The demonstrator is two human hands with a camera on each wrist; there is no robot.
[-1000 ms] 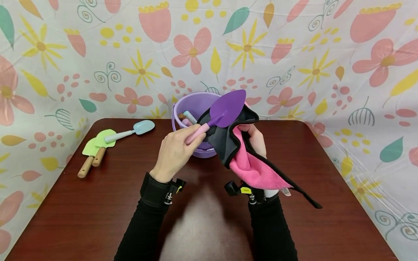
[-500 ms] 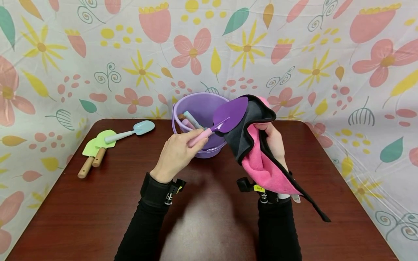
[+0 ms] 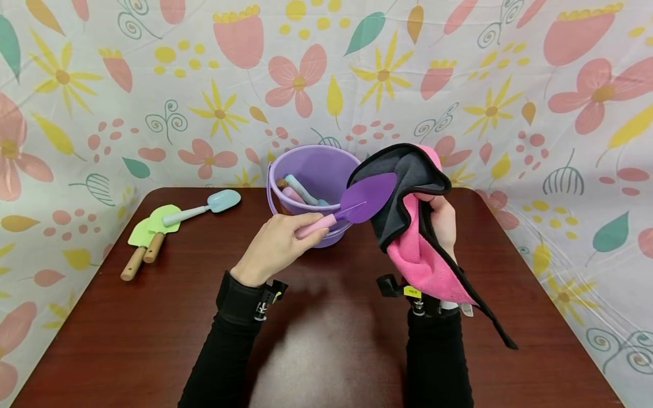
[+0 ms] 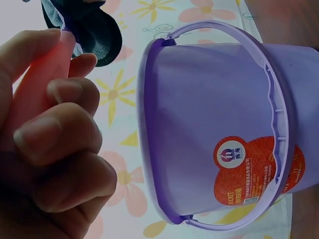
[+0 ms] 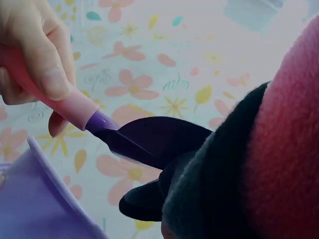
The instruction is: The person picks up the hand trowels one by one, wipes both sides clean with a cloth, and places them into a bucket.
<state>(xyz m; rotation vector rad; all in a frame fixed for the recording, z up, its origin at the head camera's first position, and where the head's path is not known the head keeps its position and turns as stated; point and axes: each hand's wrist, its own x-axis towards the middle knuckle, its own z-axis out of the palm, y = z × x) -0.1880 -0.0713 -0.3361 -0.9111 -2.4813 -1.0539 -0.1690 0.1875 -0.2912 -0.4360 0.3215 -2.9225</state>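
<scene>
Purple plastic trowel (image 3: 364,199) — pink handle pinched in the left hand (image 3: 278,245) — lies against the pink-and-grey cloth (image 3: 408,218) gripped by the right hand (image 3: 442,222).

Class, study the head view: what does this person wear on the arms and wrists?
Both arms wear long black sleeves. Each wrist carries a black strap with a small camera mount: the left wrist mount has metal fittings, and the right wrist mount bears a yellow label.
</scene>
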